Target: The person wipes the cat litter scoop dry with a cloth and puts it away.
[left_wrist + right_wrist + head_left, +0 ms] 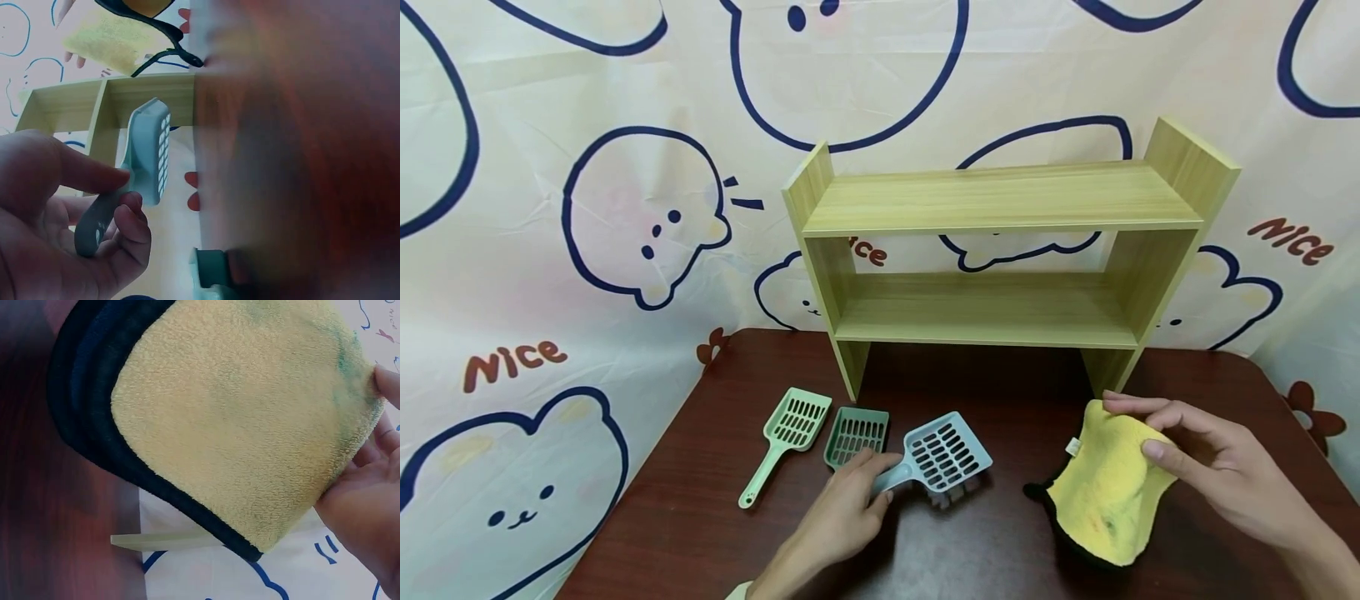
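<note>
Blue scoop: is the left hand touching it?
Touching: the left wrist view shows the left hand gripping the blue scoop by its handle.

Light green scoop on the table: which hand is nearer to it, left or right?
Left. The left hand, pinching the blue scoop, is just right of the light green scoop; the right hand is across the table, holding the yellow cloth.

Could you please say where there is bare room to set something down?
Both boards of the wooden shelf are bare, as is the tabletop between the blue scoop and the yellow cloth. It is crowded around the left hand, with the dark green scoop and light green scoop close by.
</note>
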`<action>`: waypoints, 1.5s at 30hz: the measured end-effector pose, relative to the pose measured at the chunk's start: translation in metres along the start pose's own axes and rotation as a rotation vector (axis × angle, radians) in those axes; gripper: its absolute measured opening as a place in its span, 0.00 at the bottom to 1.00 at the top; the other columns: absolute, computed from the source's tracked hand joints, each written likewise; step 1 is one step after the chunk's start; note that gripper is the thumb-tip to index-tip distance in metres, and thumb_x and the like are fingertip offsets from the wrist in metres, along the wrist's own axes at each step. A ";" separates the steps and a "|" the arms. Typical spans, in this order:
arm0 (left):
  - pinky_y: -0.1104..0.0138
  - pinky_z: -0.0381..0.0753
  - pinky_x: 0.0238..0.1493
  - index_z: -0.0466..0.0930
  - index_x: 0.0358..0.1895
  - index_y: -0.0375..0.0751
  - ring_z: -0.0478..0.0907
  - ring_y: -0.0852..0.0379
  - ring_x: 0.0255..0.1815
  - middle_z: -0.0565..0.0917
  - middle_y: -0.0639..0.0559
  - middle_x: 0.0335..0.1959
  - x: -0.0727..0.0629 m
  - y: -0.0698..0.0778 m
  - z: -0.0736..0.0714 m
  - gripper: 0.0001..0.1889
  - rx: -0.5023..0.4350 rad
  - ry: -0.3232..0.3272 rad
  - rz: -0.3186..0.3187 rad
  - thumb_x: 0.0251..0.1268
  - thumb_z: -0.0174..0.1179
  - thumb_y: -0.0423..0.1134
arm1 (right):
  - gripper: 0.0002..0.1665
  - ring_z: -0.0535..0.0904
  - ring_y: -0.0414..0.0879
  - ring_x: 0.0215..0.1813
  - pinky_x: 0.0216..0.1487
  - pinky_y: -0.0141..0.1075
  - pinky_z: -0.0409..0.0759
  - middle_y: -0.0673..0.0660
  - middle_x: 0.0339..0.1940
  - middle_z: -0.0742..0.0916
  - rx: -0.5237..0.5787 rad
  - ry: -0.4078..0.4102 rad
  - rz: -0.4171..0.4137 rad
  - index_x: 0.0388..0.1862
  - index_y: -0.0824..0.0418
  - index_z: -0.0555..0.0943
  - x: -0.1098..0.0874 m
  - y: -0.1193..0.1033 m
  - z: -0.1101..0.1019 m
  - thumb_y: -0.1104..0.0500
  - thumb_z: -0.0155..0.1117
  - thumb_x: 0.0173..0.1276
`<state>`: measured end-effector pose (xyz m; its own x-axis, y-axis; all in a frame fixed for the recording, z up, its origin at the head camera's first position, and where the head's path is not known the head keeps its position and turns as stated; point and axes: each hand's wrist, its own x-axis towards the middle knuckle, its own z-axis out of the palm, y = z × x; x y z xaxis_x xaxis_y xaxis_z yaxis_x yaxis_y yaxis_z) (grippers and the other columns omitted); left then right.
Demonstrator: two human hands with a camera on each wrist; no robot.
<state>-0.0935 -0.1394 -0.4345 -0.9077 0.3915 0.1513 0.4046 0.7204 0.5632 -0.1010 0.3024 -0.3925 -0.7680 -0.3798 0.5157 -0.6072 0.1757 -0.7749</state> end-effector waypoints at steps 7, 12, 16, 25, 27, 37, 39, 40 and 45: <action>0.66 0.77 0.45 0.83 0.66 0.41 0.74 0.63 0.42 0.82 0.55 0.48 0.006 0.003 -0.005 0.21 -0.034 0.001 -0.031 0.71 0.65 0.29 | 0.18 0.83 0.37 0.70 0.56 0.26 0.83 0.56 0.65 0.88 -0.058 -0.009 0.079 0.45 0.64 0.83 0.011 -0.009 0.006 0.83 0.56 0.73; 0.67 0.77 0.46 0.83 0.66 0.40 0.73 0.63 0.42 0.82 0.54 0.48 0.008 0.003 -0.006 0.21 -0.036 0.008 -0.021 0.71 0.64 0.29 | 0.17 0.85 0.37 0.61 0.51 0.26 0.84 0.54 0.57 0.89 -0.122 0.021 0.101 0.46 0.64 0.82 0.013 -0.012 0.009 0.82 0.58 0.73; 0.66 0.77 0.47 0.84 0.65 0.40 0.74 0.63 0.42 0.82 0.55 0.47 0.009 0.003 -0.009 0.21 -0.035 0.024 -0.009 0.70 0.65 0.28 | 0.18 0.84 0.37 0.51 0.41 0.29 0.83 0.49 0.54 0.87 -0.185 0.055 0.117 0.50 0.64 0.82 0.013 -0.012 0.011 0.81 0.61 0.72; 0.68 0.72 0.42 0.83 0.65 0.42 0.70 0.62 0.37 0.80 0.59 0.42 0.018 0.006 -0.019 0.22 -0.047 0.059 0.002 0.69 0.64 0.28 | 0.25 0.87 0.45 0.31 0.26 0.39 0.84 0.50 0.44 0.88 -0.154 0.051 0.207 0.67 0.66 0.78 0.015 -0.016 0.011 0.78 0.63 0.74; 0.68 0.72 0.41 0.84 0.65 0.42 0.70 0.62 0.36 0.80 0.59 0.42 0.020 0.007 -0.021 0.22 -0.054 0.072 0.003 0.68 0.63 0.28 | 0.25 0.87 0.45 0.30 0.26 0.38 0.84 0.49 0.43 0.88 -0.171 0.057 0.227 0.69 0.65 0.78 0.015 -0.015 0.011 0.76 0.63 0.75; 0.69 0.77 0.42 0.87 0.57 0.46 0.77 0.64 0.39 0.85 0.59 0.44 0.032 0.013 -0.024 0.14 -0.115 0.120 0.018 0.71 0.72 0.38 | 0.35 0.90 0.40 0.42 0.31 0.39 0.87 0.43 0.59 0.89 -0.073 0.033 0.288 0.80 0.65 0.70 0.019 -0.006 0.007 0.76 0.62 0.76; 0.70 0.76 0.40 0.88 0.57 0.47 0.75 0.65 0.36 0.84 0.60 0.42 0.035 0.014 -0.026 0.14 -0.121 0.121 0.018 0.71 0.72 0.37 | 0.37 0.89 0.37 0.50 0.35 0.38 0.88 0.41 0.65 0.87 -0.054 0.006 0.292 0.82 0.65 0.68 0.021 -0.005 0.007 0.76 0.62 0.76; 0.70 0.76 0.39 0.88 0.57 0.47 0.74 0.65 0.35 0.84 0.60 0.42 0.037 0.015 -0.026 0.14 -0.119 0.122 0.022 0.71 0.72 0.37 | 0.37 0.89 0.36 0.52 0.36 0.39 0.88 0.41 0.67 0.86 -0.045 -0.007 0.300 0.83 0.65 0.67 0.022 -0.004 0.007 0.75 0.62 0.77; 0.70 0.75 0.37 0.88 0.57 0.46 0.74 0.64 0.34 0.84 0.58 0.43 0.046 0.018 -0.030 0.13 -0.114 0.138 0.053 0.72 0.71 0.37 | 0.37 0.88 0.32 0.50 0.38 0.36 0.88 0.33 0.68 0.83 -0.112 -0.007 0.370 0.83 0.65 0.66 0.029 -0.002 0.007 0.67 0.65 0.79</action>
<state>-0.1316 -0.1254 -0.3925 -0.8951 0.3396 0.2889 0.4444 0.6284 0.6384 -0.1207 0.2846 -0.3786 -0.9381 -0.2784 0.2063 -0.3084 0.3997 -0.8632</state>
